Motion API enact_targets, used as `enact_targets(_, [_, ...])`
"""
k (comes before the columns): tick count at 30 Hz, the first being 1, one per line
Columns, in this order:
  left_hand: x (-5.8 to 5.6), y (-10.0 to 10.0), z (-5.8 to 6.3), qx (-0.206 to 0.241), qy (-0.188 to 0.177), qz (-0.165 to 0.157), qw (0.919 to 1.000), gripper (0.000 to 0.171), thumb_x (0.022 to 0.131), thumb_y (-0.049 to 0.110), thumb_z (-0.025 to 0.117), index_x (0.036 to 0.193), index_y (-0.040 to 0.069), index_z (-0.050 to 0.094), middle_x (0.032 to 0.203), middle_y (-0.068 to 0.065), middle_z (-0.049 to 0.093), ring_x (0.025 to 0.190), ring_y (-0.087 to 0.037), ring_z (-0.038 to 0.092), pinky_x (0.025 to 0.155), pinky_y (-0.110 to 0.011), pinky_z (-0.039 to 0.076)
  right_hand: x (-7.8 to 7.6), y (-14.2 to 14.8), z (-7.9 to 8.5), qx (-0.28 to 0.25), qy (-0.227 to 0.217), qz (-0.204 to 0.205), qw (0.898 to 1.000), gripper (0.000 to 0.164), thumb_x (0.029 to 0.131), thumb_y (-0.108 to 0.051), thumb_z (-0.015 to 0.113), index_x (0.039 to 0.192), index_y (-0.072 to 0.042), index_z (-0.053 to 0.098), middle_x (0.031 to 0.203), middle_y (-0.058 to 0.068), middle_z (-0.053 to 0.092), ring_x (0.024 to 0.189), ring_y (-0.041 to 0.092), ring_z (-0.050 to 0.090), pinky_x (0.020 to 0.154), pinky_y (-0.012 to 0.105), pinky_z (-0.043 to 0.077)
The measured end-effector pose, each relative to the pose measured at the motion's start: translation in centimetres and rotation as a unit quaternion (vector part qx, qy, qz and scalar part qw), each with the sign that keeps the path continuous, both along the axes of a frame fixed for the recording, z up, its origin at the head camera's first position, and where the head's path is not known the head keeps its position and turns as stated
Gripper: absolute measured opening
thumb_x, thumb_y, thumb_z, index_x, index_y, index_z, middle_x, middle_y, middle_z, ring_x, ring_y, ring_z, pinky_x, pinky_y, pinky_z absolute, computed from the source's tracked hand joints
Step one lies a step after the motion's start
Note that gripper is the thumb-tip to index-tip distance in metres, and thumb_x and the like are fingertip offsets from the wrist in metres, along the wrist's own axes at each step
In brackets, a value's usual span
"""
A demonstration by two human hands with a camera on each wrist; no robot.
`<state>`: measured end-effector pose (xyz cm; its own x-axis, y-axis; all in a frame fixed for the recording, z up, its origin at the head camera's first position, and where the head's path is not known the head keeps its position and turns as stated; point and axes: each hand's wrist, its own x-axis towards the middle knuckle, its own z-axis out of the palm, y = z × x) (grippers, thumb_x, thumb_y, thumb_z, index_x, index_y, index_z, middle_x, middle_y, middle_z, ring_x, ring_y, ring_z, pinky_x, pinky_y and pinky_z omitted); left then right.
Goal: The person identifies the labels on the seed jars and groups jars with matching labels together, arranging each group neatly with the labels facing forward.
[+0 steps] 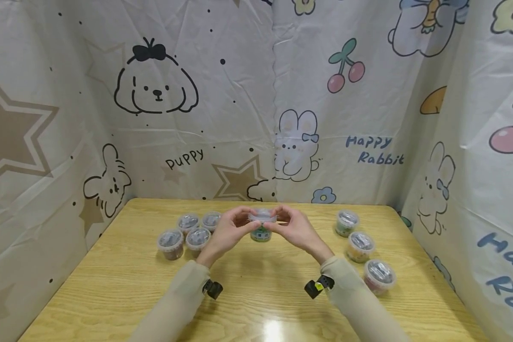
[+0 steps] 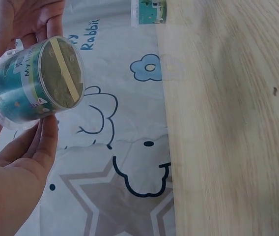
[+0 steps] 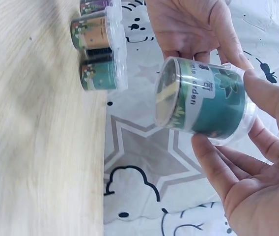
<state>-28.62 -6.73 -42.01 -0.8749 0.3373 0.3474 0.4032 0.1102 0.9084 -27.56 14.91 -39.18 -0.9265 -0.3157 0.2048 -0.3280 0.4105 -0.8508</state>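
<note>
both hands, left hand [image 1: 227, 233] and right hand [image 1: 296, 228], pinched the green tub [image 1: 261, 224] above the counter [image 1: 256, 294], its lid on, four tubs [image 1: 189, 232] left, three tubs [image 1: 361, 249] right.

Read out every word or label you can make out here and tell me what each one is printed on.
"puppy": backdrop cloth, beside the dog drawing.
"Happy Rabbit": the same cloth, right of the rabbit drawing.
"My l...", cut off: label of the green tub held between the left hand and the right hand.
"...rden", partly hidden: same tub, right wrist view.
Labels on the other tubs: too small and blurred.
</note>
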Motion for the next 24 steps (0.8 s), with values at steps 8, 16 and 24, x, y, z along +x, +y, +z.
enact_targets(8, [-1.0,1.3,0.5,-0.044,0.002,0.007,0.9990,0.028,0.092,0.031,0.070,0.116,0.017,0.065,0.115,-0.005,0.069,0.105,-0.020,0.067,0.090,-0.039,0.056,-1.0,1.4,0.9,0.054,0.008,-0.015,0.998,0.026,0.087,-0.033,0.076,0.099,-0.015,0.062,0.114,0.007,0.067,0.108,0.027,0.067,0.086,0.041,0.057])
enact_targets(16, [-1.9,2.7,0.1,-0.062,0.013,0.004,0.9980,0.033,0.089,0.029,0.073,0.118,0.013,0.067,0.120,-0.009,0.066,0.107,-0.025,0.068,0.090,-0.036,0.057,-2.2,3.3,1.0,0.096,0.014,-0.001,0.995,0.027,0.083,-0.032,0.079,0.089,-0.014,0.061,0.105,0.006,0.069,0.100,0.023,0.069,0.078,0.036,0.058])
enact_targets(24, [-3.0,4.9,-0.7,-0.067,0.018,0.011,0.9975,0.034,0.088,0.027,0.074,0.118,0.011,0.068,0.118,-0.009,0.068,0.109,-0.025,0.068,0.091,-0.032,0.056,-3.6,5.2,1.0,0.147,0.022,-0.020,0.989,0.027,0.078,-0.034,0.084,0.081,-0.017,0.063,0.096,0.001,0.070,0.093,0.018,0.068,0.068,0.029,0.053])
